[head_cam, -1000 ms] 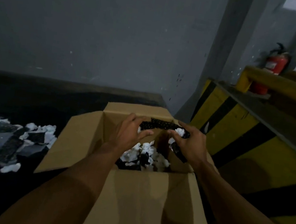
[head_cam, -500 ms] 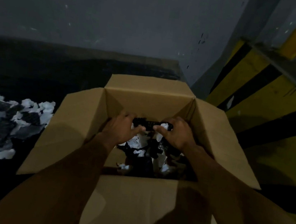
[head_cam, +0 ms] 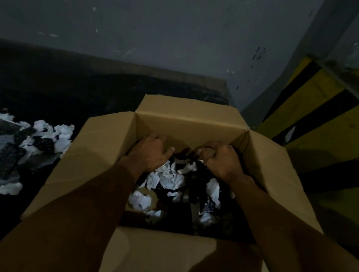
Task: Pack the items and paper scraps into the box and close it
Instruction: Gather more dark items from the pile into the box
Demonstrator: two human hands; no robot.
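Note:
An open cardboard box (head_cam: 189, 129) stands in front of me with all its flaps folded outward. Inside lie crumpled white paper scraps (head_cam: 168, 179) mixed with dark items. Both my hands reach deep into the box near its far wall. My left hand (head_cam: 151, 152) and my right hand (head_cam: 222, 162) have curled fingers on the ends of a black item (head_cam: 184, 154). That item is mostly hidden in shadow between them.
A pile of white paper scraps and dark flat pieces (head_cam: 13, 146) lies on the dark floor left of the box. A yellow-and-black striped barrier (head_cam: 334, 133) runs along the right. A grey wall (head_cam: 166, 20) rises behind.
Both hands have moved down from above the box opening to deep inside it, carrying the black item. The view has tilted down toward the box.

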